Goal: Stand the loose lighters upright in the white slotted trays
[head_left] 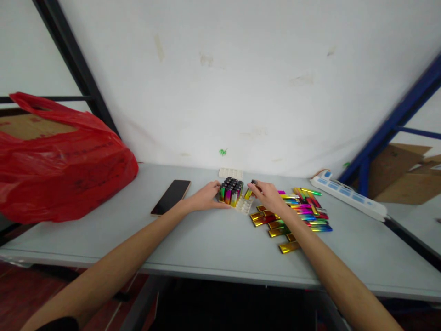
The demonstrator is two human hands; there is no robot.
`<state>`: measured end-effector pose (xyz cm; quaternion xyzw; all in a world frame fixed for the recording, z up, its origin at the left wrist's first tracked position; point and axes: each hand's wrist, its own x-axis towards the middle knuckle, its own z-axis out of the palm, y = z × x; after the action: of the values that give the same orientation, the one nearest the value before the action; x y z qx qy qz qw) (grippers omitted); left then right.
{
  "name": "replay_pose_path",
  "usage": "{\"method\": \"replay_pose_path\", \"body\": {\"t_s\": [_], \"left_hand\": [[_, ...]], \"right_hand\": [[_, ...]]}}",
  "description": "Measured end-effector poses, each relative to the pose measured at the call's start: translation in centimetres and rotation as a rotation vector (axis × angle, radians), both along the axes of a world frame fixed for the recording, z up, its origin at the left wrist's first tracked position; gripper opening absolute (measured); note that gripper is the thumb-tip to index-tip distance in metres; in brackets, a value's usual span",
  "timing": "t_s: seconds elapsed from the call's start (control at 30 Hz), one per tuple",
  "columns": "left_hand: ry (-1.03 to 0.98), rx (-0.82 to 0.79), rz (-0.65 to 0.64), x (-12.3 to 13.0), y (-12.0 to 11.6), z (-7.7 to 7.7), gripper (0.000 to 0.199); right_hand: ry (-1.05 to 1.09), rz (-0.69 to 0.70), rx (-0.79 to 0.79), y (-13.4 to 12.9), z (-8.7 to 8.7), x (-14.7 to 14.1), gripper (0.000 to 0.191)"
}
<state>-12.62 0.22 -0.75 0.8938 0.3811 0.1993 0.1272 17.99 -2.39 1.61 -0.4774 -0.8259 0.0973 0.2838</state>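
Upright lighters point(231, 189) with black tops and shiny coloured bodies stand packed together in a pale slotted tray point(244, 205). My left hand point(207, 196) curls around the left side of this block, thumb along its front lower edge and fingers at the back left. Between the fingertips of my right hand point(267, 193) is a single gold lighter point(248, 193), tilted, just above the bare slots on the tray's right. Under and beside my right forearm lies a spread of loose metallic lighters point(275, 232), in gold, red, green, blue and purple, partly hidden by the arm.
Behind the lighters, another pale tray point(225, 173) rests by the wall. A dark phone point(171, 197) lies left of my left hand. The red plastic bag point(69, 170) fills the table's left end; a white power strip point(351, 197) runs along the right. Cardboard boxes point(396, 170) are beyond.
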Motion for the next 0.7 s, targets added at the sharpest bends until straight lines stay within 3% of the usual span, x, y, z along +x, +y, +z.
{"method": "replay_pose_path", "body": {"t_s": [0.37, 0.53, 0.7], "left_hand": [[0.005, 0.013, -0.013, 0.1, -0.2, 0.2, 0.067], [-0.003, -0.004, -0.005, 0.0, -0.2, 0.2, 0.066], [0.005, -0.024, 0.019, 0.1, -0.3, 0.4, 0.067]], "right_hand": [[-0.242, 0.027, 0.011, 0.2, -0.3, -1.1, 0.025], [-0.171, 0.039, -0.009, -0.3, 0.9, 0.7, 0.048], [-0.009, -0.199, 0.016, -0.3, 2.5, 4.5, 0.078]]}}
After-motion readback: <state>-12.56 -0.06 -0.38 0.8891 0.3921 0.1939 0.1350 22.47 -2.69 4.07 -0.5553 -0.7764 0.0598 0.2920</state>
